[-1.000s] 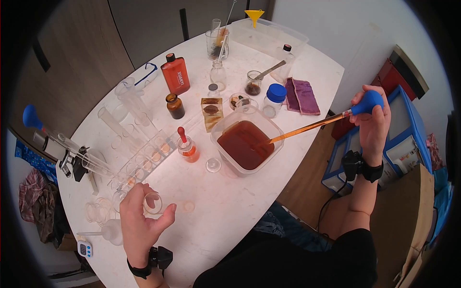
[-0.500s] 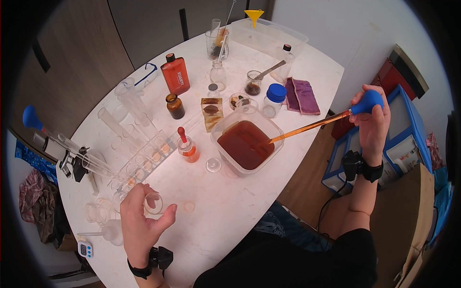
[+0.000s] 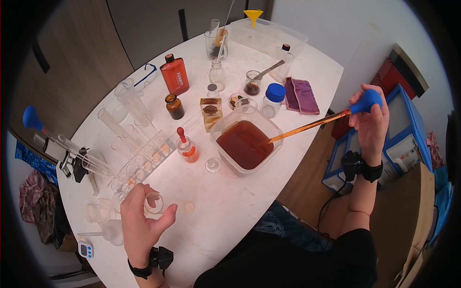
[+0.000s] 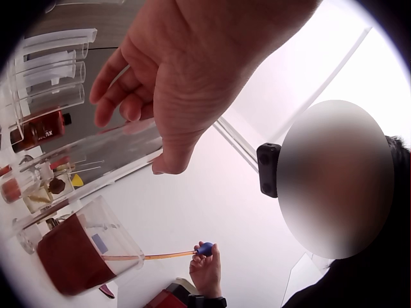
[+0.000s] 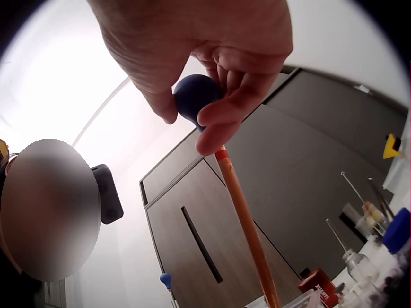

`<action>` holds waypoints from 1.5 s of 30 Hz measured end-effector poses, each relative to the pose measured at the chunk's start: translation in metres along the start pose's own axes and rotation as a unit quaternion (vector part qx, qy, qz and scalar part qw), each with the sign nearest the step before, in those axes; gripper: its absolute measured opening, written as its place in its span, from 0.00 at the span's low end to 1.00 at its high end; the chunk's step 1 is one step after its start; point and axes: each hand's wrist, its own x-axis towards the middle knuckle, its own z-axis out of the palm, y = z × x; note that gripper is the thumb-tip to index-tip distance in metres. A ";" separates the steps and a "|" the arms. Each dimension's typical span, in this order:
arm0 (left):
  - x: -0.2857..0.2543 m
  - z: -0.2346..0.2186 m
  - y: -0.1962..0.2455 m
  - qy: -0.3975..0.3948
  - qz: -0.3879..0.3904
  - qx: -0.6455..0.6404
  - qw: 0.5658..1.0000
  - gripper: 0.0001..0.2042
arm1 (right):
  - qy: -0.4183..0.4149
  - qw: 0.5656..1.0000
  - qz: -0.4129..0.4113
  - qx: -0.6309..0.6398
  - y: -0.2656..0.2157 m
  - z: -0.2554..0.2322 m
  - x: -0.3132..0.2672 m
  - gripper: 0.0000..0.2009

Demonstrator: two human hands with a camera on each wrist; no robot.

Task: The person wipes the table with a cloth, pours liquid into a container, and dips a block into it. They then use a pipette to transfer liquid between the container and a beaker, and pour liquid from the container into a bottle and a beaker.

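Observation:
My left hand holds a clear glass tube near its top, with the round mouth facing up between thumb and fingers in the head view. Off to the right, my right hand grips the blue rubber bulb of a long pipette. Orange-brown liquid fills most of the pipette. Its lower end dips into red-brown liquid in a square plastic tub. A small dropper bottle with a red bulb stands between the tub and my left hand.
A rack of clear tubes stands left of the tub. Behind are a red flask, a brown bottle, a blue-lidded jar and a purple cloth. A white timer lies near the left table edge.

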 end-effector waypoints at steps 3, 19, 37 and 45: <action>0.000 0.000 -0.001 -0.002 0.014 0.000 1.000 0.17 | 0.001 1.000 0.001 0.006 0.000 0.002 0.000 0.20; 0.003 0.004 0.001 -0.005 0.038 -0.046 0.998 0.15 | 0.092 0.995 -0.028 -0.013 -0.027 -0.039 0.015 0.22; 0.069 0.037 0.052 -0.175 0.009 -0.048 0.983 0.17 | 0.228 0.967 -0.050 0.103 -0.029 -0.125 0.009 0.24; 0.096 0.049 0.074 -0.197 0.035 0.012 0.980 0.21 | 0.209 0.961 -0.062 0.169 -0.020 -0.137 0.010 0.23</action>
